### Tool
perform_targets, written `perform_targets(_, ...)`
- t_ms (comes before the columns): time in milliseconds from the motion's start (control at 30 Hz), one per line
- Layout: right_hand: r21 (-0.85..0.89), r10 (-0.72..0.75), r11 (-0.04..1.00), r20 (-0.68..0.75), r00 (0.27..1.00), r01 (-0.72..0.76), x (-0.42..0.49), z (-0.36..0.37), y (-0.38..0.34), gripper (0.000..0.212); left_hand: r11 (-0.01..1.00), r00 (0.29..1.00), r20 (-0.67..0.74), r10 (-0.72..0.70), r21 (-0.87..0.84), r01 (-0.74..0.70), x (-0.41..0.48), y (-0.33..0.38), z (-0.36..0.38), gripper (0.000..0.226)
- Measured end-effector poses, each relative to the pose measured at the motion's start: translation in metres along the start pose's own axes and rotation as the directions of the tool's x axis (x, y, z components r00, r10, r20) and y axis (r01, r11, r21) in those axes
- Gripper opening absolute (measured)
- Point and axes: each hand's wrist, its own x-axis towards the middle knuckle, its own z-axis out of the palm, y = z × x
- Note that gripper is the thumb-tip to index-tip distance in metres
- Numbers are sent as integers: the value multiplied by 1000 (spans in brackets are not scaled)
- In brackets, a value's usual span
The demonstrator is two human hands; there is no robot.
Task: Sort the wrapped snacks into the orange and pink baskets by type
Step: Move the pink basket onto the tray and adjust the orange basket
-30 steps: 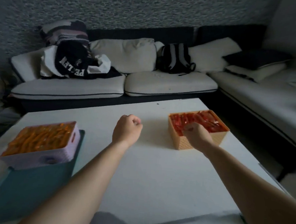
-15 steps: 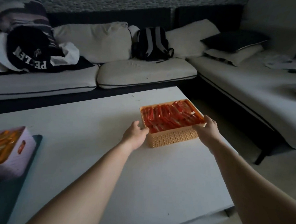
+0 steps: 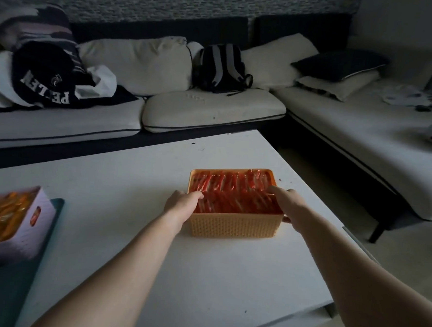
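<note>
The orange basket (image 3: 235, 225) of red snacks (image 3: 233, 194) stands on the white table (image 3: 203, 276), right of centre; left hand (image 3: 181, 204) and right hand (image 3: 287, 205) grip its two side rims, fingers curled inside; the pink basket (image 3: 32, 230) sits far left.

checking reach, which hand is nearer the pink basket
Left. The left hand rests at the orange basket's left rim, on the side facing the pink basket at the table's left edge. The right hand is at the orange basket's right rim, farther away.
</note>
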Motion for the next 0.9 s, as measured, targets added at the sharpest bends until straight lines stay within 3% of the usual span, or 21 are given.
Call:
perform_targets(100,32,12,999,55,998,-14,-23,14,-4,43,1000,998,-64,6,24,-5,-17,-5,-31,40)
perform_targets(433,-44,-136,987,260,956,153,-123,104,-47,46,996,983,-183,-4,-87,-12,-81,-43,-194,28)
perform_targets(567,-89,-177,971,367,913,224,-164,155,-67,49,978,973,-215,-87,-205,42,-115,-75,-259,22)
perform_targets(733,-197,-148,934,548,823,298,-220,229,-84,49,956,920,-355,-168,-286,64,-164,-138,-339,11)
perform_targets(900,-300,-38,894,689,724,332,-257,290,-82,48,938,878,-395,-270,-314,147,-183,-200,-393,36)
